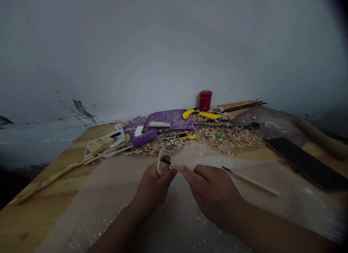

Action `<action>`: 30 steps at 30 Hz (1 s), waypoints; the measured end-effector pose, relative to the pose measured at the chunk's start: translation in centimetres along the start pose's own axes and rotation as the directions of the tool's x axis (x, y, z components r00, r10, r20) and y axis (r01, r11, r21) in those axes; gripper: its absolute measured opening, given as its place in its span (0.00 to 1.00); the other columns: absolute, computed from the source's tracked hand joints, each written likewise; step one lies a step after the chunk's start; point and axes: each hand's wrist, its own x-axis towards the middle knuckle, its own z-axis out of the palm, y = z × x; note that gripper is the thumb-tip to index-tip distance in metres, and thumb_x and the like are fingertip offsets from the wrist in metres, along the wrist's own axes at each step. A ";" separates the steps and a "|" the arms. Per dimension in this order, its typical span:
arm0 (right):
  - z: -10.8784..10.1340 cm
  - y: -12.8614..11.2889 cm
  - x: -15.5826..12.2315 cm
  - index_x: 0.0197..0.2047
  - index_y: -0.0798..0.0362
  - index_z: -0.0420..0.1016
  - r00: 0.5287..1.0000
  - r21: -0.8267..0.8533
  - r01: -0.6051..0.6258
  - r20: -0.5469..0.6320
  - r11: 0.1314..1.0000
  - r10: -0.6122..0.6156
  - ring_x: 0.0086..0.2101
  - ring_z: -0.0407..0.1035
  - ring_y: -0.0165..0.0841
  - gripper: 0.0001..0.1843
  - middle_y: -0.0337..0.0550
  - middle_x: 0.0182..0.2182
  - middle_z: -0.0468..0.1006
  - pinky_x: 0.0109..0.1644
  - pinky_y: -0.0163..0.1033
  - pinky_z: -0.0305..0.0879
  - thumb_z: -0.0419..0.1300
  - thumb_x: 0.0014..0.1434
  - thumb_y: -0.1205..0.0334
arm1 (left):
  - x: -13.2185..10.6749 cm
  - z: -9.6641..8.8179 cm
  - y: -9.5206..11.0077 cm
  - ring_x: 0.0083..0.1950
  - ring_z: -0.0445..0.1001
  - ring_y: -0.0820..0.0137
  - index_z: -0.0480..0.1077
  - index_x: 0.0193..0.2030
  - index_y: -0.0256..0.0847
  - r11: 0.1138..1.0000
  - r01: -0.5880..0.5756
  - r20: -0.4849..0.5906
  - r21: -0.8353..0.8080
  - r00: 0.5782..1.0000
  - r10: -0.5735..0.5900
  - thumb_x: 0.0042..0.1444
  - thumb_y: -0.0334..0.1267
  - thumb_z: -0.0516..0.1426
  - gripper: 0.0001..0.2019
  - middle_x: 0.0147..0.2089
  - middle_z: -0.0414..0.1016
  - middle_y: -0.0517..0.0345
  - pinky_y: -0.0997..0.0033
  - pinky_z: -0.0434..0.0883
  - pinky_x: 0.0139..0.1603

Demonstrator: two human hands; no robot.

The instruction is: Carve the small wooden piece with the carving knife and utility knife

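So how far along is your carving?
Done: a big heap of wood shavings shows much cutting, and the small pale wood piece has a hollow. In hand: the left hand grips it while the right hand holds a small knife in the hollow. Left: that hollow seems unfinished, but how much remains is unclear.

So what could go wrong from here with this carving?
The small carving knife points into the hollow of the pale wooden piece held by the left hand, so a slip could cut those fingers. The right hand works close by. The loose carving tool could also be knocked or touched by accident.
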 end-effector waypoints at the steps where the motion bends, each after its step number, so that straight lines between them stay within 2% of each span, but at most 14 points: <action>1: 0.2 0.0 0.0 0.52 0.58 0.66 1.000 -0.002 -0.004 0.003 1.000 0.004 0.23 0.60 0.31 0.18 0.42 0.24 0.69 0.27 0.37 0.53 0.47 0.59 0.69 | 0.0 0.2 -0.1 0.09 0.52 0.79 0.57 0.24 0.42 1.000 0.018 0.002 -0.016 1.000 -0.017 0.49 0.45 0.54 0.12 0.10 0.54 0.72 0.79 0.51 0.11; 5: 0.9 0.7 0.1 0.53 0.54 0.65 0.995 0.091 -0.091 0.050 0.992 0.087 0.25 0.64 0.32 0.19 0.42 0.26 0.71 0.29 0.35 0.58 0.47 0.59 0.67 | 0.5 0.1 -0.7 0.10 0.52 0.79 0.57 0.27 0.42 1.000 0.024 -0.009 0.008 1.000 -0.023 0.50 0.44 0.52 0.10 0.12 0.54 0.73 0.78 0.54 0.12; 7: 1.0 1.7 0.3 0.51 0.52 0.67 0.984 0.181 -0.164 0.094 0.970 0.148 0.29 0.67 0.32 0.17 0.43 0.30 0.74 0.33 0.35 0.61 0.48 0.59 0.66 | 1.0 -0.6 -0.9 0.12 0.56 0.77 0.60 0.33 0.41 0.992 -0.032 -0.071 0.124 0.997 0.041 0.50 0.43 0.53 0.09 0.16 0.60 0.70 0.77 0.58 0.15; 9: 1.0 3.0 0.6 0.49 0.50 0.69 0.972 0.230 -0.216 0.147 0.949 0.185 0.35 0.70 0.32 0.16 0.43 0.36 0.76 0.39 0.36 0.63 0.49 0.59 0.65 | 1.4 -1.7 -0.9 0.19 0.64 0.73 0.60 0.43 0.41 0.944 -0.085 -0.196 0.319 0.969 0.153 0.52 0.45 0.51 0.14 0.25 0.68 0.62 0.74 0.62 0.22; 10: 0.9 3.6 0.7 0.48 0.50 0.70 0.965 0.221 -0.234 0.176 0.947 0.197 0.36 0.70 0.32 0.15 0.42 0.38 0.76 0.40 0.36 0.63 0.49 0.59 0.65 | 1.5 -2.2 -0.9 0.23 0.68 0.70 0.58 0.48 0.41 0.904 -0.087 -0.274 0.418 0.937 0.217 0.53 0.46 0.50 0.17 0.31 0.71 0.58 0.72 0.63 0.25; 12: 0.8 4.5 0.9 0.46 0.48 0.72 0.944 0.142 -0.259 0.248 0.956 0.219 0.37 0.71 0.33 0.15 0.41 0.38 0.77 0.40 0.36 0.63 0.50 0.58 0.66 | 1.7 -3.3 -0.7 0.34 0.72 0.63 0.54 0.54 0.43 0.768 -0.055 -0.290 0.638 0.907 0.306 0.56 0.46 0.46 0.20 0.42 0.71 0.50 0.67 0.64 0.33; 14: 0.6 5.0 1.0 0.44 0.47 0.73 0.924 0.055 -0.266 0.299 0.963 0.238 0.35 0.71 0.33 0.14 0.41 0.35 0.78 0.38 0.36 0.63 0.52 0.56 0.67 | 2.0 -4.0 -0.7 0.44 0.70 0.60 0.56 0.54 0.45 0.600 -0.029 -0.209 0.800 0.923 0.323 0.56 0.43 0.46 0.19 0.48 0.69 0.49 0.64 0.63 0.39; 16: 0.6 5.1 1.1 0.43 0.47 0.74 0.917 0.015 -0.261 0.315 0.965 0.244 0.35 0.71 0.33 0.14 0.42 0.34 0.78 0.38 0.36 0.63 0.53 0.55 0.68 | 2.3 -4.5 -0.8 0.46 0.69 0.60 0.62 0.51 0.46 0.515 -0.053 -0.110 0.856 0.953 0.281 0.54 0.40 0.49 0.16 0.48 0.70 0.50 0.64 0.62 0.42; 17: 0.6 5.0 1.1 0.43 0.48 0.74 0.920 0.015 -0.256 0.312 0.966 0.239 0.35 0.71 0.33 0.14 0.42 0.34 0.77 0.37 0.36 0.63 0.53 0.55 0.68 | 2.5 -4.6 -0.9 0.45 0.69 0.61 0.63 0.49 0.46 0.539 -0.079 -0.083 0.839 0.959 0.270 0.53 0.39 0.50 0.16 0.47 0.71 0.51 0.65 0.62 0.41; 19: 0.6 4.9 1.0 0.44 0.48 0.73 0.934 0.044 -0.246 0.277 0.968 0.225 0.34 0.71 0.33 0.15 0.42 0.34 0.77 0.37 0.36 0.63 0.53 0.55 0.68 | 2.7 -4.8 -1.0 0.35 0.70 0.67 0.64 0.47 0.44 0.705 -0.132 -0.088 0.696 0.960 0.267 0.54 0.41 0.50 0.14 0.39 0.72 0.53 0.70 0.63 0.35; 22: 0.6 4.9 1.0 0.47 0.51 0.71 0.969 0.156 -0.225 0.136 0.962 0.205 0.35 0.70 0.32 0.15 0.43 0.34 0.76 0.38 0.36 0.64 0.52 0.57 0.66 | 2.4 -4.6 -0.9 0.21 0.62 0.76 0.64 0.39 0.40 0.955 -0.176 -0.133 0.239 0.968 0.212 0.56 0.45 0.47 0.13 0.25 0.66 0.61 0.78 0.59 0.21; 24: 0.5 4.8 0.9 0.49 0.51 0.69 0.981 0.256 -0.193 0.027 0.947 0.192 0.37 0.70 0.32 0.15 0.44 0.37 0.76 0.40 0.37 0.64 0.51 0.58 0.65 | 2.0 -4.2 -0.8 0.17 0.57 0.80 0.63 0.37 0.39 0.986 -0.164 -0.108 -0.044 0.981 0.158 0.55 0.46 0.48 0.12 0.22 0.63 0.65 0.81 0.54 0.17; 26: 0.3 4.6 0.8 0.49 0.51 0.68 0.984 0.341 -0.140 -0.054 0.930 0.168 0.39 0.70 0.31 0.15 0.44 0.40 0.76 0.42 0.36 0.64 0.51 0.58 0.63 | 1.6 -3.7 -0.8 0.16 0.55 0.81 0.62 0.39 0.40 0.973 -0.134 -0.059 -0.187 0.990 0.125 0.53 0.46 0.51 0.12 0.21 0.61 0.67 0.82 0.51 0.14; 30: -0.2 3.7 0.6 0.47 0.52 0.68 0.988 0.398 -0.066 -0.100 0.915 0.115 0.37 0.71 0.30 0.14 0.42 0.38 0.77 0.41 0.34 0.64 0.52 0.57 0.65 | 1.0 -2.8 -0.9 0.15 0.54 0.82 0.63 0.40 0.39 0.977 -0.093 0.063 -0.193 0.992 0.107 0.52 0.45 0.53 0.13 0.18 0.59 0.69 0.83 0.48 0.13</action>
